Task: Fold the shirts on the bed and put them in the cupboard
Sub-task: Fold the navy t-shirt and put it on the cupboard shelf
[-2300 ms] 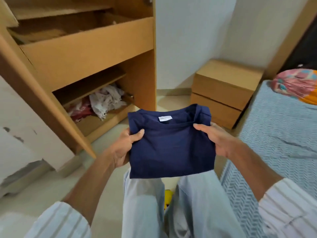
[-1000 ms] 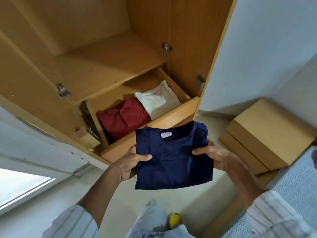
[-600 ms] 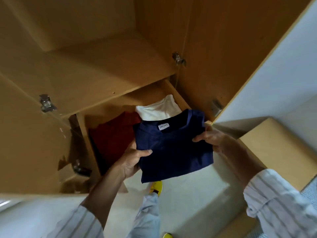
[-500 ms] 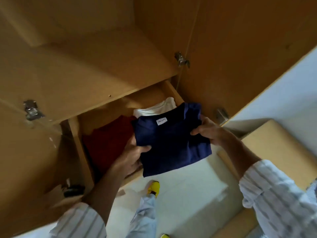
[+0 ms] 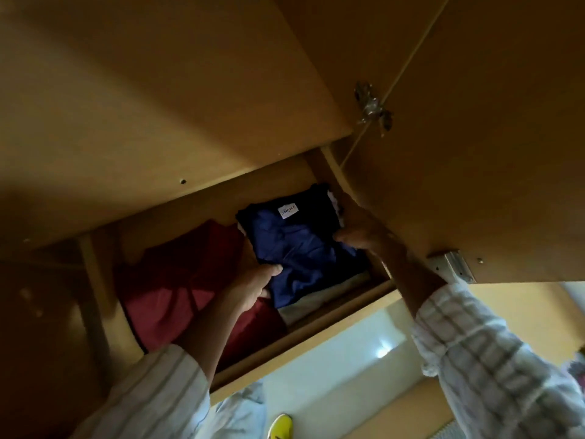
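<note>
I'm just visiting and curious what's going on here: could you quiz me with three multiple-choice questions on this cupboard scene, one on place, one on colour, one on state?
1. Where is the navy shirt?
A on the floor
B in the cupboard drawer, over a pale garment
C on a hanger

2. What colour is the garment beside it?
A red
B green
C yellow

3. How do the hands hold the navy shirt?
A both grip its edges
B only one
C neither

Answers:
1 B, it lies inside the drawer.
2 A, red cloth to its left.
3 A, left hand and right hand both grip it.
</note>
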